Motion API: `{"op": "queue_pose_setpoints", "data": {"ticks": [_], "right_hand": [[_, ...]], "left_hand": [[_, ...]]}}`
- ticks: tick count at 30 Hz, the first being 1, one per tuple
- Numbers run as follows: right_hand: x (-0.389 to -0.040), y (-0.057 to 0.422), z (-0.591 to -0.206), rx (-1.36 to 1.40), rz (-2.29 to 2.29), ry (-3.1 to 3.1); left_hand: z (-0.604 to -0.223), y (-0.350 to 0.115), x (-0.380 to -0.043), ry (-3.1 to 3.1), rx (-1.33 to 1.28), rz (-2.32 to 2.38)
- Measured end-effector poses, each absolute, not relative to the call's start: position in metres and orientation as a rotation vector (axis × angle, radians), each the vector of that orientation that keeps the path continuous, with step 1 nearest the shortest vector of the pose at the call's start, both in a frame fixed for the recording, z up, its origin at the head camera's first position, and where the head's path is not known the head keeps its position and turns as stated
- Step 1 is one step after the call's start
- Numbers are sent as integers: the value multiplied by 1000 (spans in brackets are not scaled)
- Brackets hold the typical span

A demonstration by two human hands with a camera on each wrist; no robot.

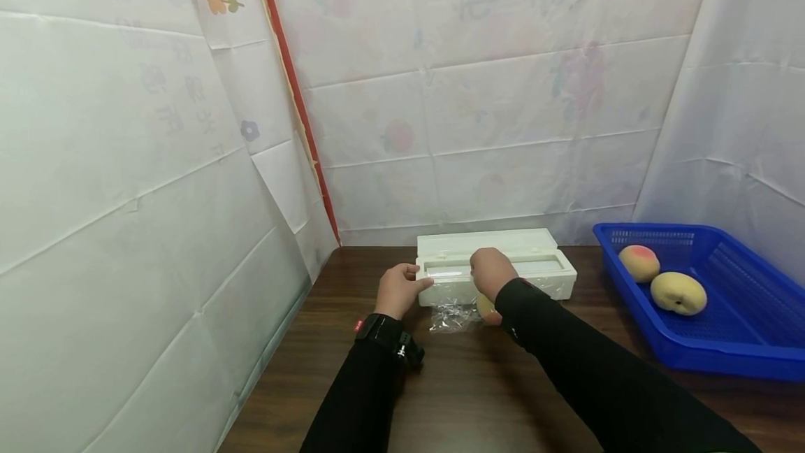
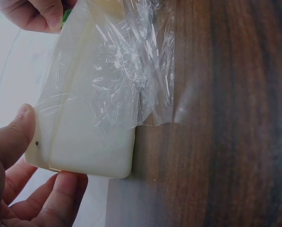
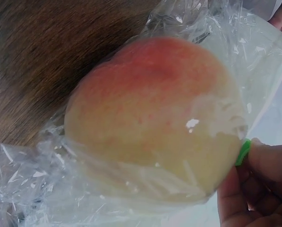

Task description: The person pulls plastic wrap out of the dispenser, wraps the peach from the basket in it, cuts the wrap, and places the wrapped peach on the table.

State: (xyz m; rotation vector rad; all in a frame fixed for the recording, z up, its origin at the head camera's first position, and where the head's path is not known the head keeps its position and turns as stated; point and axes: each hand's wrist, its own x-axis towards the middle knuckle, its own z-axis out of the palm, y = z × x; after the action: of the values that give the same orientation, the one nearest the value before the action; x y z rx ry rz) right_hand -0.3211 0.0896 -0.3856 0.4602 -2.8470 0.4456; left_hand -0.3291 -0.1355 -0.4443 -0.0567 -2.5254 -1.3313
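A long white cling film dispenser box (image 1: 487, 242) lies on the table with its lid raised at the back. My left hand (image 1: 397, 291) grips its left end, thumb on the upper edge and fingers beneath, as the left wrist view shows. In the right wrist view, my right hand (image 3: 261, 189) pinches a small green piece (image 3: 243, 152), apparently a cutter slider, at the box's edge. Clear cling film (image 1: 454, 316) hangs crumpled over the front of the box. Against it sits a red-and-yellow peach (image 3: 150, 118), film over part of it; my right forearm partly hides it in the head view.
To the right stands a blue plastic basket (image 1: 748, 358) holding two peaches, one blushed peach (image 1: 639, 263) and one yellow peach (image 1: 679, 293). White patterned sheets (image 1: 503, 124) hang behind and on both sides of the brown wooden table (image 1: 453, 397).
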Motion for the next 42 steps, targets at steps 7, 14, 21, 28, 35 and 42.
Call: {"op": "queue_pose_setpoints", "data": {"ticks": [7,14,21,28,35,42], "right_hand": [[-323,95,-387,468,411,-2833],[-322,96,-386,461,383,-2841],[-324,98,-388,453,398,-2826],[-322,99,-390,448,436,-2818],[-320,98,-388,430,423,-2828],[-320,100,-388,430,403,-2844]], "left_hand": [[-446,-136,-331,-2523,-57,-1333],[-444,-137,-330,-2530,-54,-1333],[-444,-136,-330,-2523,-66,-1341],[-445,-136,-329,-2527,-68,-1348],[-445,-136,-329,-2525,-57,-1349],[-445,-136,-327,-2527,-56,-1353]]}}
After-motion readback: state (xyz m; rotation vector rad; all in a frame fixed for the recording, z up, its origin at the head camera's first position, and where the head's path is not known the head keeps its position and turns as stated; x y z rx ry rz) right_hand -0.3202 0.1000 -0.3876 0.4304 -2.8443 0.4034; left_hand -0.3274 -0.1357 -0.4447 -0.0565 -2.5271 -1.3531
